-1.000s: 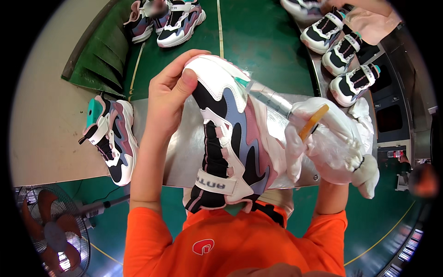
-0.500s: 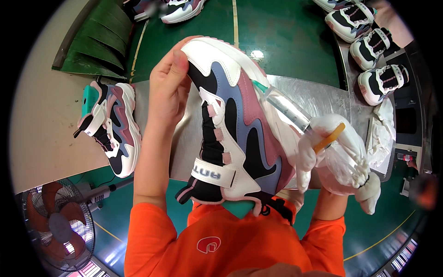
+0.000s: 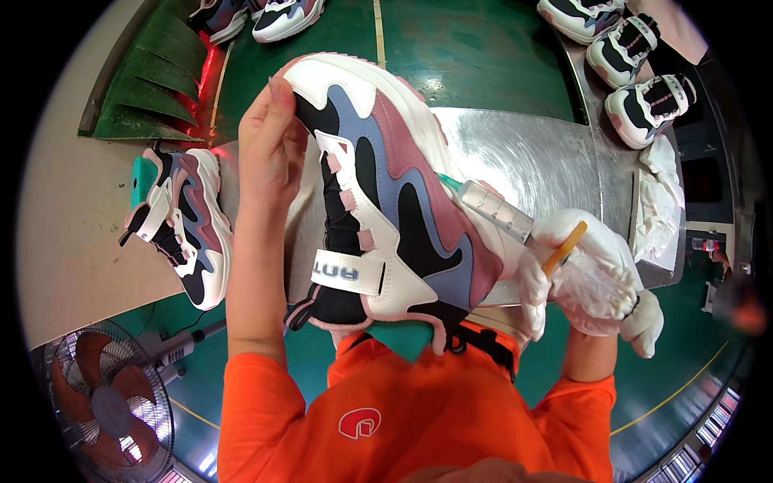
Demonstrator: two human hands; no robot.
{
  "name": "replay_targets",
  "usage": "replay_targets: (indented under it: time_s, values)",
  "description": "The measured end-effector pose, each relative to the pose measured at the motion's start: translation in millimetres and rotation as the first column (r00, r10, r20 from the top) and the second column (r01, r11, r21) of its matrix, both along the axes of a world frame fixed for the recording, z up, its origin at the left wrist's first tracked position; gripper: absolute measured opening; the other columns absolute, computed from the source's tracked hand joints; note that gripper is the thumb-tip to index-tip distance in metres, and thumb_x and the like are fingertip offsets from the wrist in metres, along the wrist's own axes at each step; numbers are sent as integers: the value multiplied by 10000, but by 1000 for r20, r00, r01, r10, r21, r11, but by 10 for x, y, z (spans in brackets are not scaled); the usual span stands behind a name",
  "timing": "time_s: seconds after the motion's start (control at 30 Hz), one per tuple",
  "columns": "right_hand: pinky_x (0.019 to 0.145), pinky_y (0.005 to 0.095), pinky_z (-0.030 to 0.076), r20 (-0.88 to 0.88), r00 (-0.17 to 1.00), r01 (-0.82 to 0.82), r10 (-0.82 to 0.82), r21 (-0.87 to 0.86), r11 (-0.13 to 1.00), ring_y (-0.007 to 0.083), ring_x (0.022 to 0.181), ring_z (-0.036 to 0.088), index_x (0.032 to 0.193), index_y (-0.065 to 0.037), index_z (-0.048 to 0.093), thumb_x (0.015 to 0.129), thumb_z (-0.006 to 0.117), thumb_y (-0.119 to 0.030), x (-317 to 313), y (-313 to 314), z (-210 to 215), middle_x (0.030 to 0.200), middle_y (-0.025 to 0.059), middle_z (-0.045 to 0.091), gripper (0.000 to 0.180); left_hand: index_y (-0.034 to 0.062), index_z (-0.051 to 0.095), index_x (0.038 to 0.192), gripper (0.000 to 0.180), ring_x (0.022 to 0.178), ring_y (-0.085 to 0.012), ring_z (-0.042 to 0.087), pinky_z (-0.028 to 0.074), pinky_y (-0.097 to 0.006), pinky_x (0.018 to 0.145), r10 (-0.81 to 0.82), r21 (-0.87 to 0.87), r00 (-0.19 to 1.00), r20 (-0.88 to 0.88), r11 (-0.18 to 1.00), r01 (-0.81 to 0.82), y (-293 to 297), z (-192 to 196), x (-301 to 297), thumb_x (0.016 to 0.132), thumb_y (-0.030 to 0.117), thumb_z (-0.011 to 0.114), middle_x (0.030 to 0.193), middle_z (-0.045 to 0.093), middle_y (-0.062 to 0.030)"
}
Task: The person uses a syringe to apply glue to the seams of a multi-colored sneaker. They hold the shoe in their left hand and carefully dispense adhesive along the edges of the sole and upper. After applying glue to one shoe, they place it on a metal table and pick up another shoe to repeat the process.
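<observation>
A sneaker (image 3: 394, 201) in white, black, blue and mauve is tilted before my chest, its toe pointing up and left. My left hand (image 3: 272, 145) grips it at the toe, thumb on the white toe cap. In a white glove, my right hand (image 3: 576, 266) is closed round a clear syringe (image 3: 495, 211) with a green tip. That tip touches or nearly touches the seam between the upper and the white sole. A flat yellow-orange stick (image 3: 565, 248) also lies between the gloved fingers. Green material (image 3: 403, 340) shows in the shoe's opening.
A matching sneaker (image 3: 181, 221) lies on the beige table (image 3: 72, 266) at left. Several sneakers (image 3: 651, 109) stand at the upper right, near white cloth or paper (image 3: 656, 201). Beyond the steel tabletop (image 3: 531, 153) is a green belt (image 3: 475, 64). A fan (image 3: 109, 406) stands lower left.
Along the sole seam, the syringe tip has moved from nearer the toe toward the heel. The held sneaker sits further left in view. Fewer sneakers show at the upper right.
</observation>
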State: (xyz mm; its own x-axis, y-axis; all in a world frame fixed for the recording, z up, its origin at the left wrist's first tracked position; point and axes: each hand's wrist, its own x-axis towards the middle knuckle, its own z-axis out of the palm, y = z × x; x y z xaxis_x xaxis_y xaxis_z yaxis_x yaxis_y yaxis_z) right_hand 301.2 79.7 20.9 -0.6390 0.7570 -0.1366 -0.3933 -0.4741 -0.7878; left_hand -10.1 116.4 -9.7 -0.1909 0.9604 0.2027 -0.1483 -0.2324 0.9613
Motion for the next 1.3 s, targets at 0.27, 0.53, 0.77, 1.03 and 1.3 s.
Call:
replay_targets:
  time_s: [0.27,0.53,0.77,1.03,1.3]
  values:
    - [557,332,535,-178,984,20,-24,-28,999,315,642,634,1183,204,473,461,681,-275,91,-232,-43,856,278,584,891,58,594,1013,338,542,26,394,261,-130,469,60,-16,994,86,998,-59,-29,70,27,975,393,563,706,502,96]
    - [517,319,529,-105,993,42,-43,-19,999,321,633,639,1159,208,487,412,721,-318,143,-317,10,839,279,583,943,-23,585,1187,435,933,-129,604,457,-268,833,10,-3,996,92,1000,-9,-25,-50,-146,989,361,536,1042,653,-57]
    - [504,343,541,-100,994,32,-33,-10,999,332,628,636,1173,214,467,401,775,-334,286,-354,-48,852,290,586,996,-43,585,1217,442,1021,-151,620,464,-283,908,41,-39,993,107,999,-37,21,-134,-218,997,337,528,1117,660,-82]
    - [502,378,548,-232,971,38,-53,-68,997,354,619,629,1201,196,448,419,814,-347,409,-340,-288,847,286,578,1020,-10,624,1090,376,881,-108,642,487,-241,778,97,-140,994,55,986,-89,28,-159,-265,988,343,547,1016,688,-61]
    - [514,399,554,-404,911,32,-79,-120,992,370,622,626,1225,180,439,441,834,-349,505,-340,-630,849,280,573,1024,169,470,686,387,498,-16,198,171,-211,477,228,-327,973,-28,918,-224,154,-260,-360,987,401,547,576,219,109]
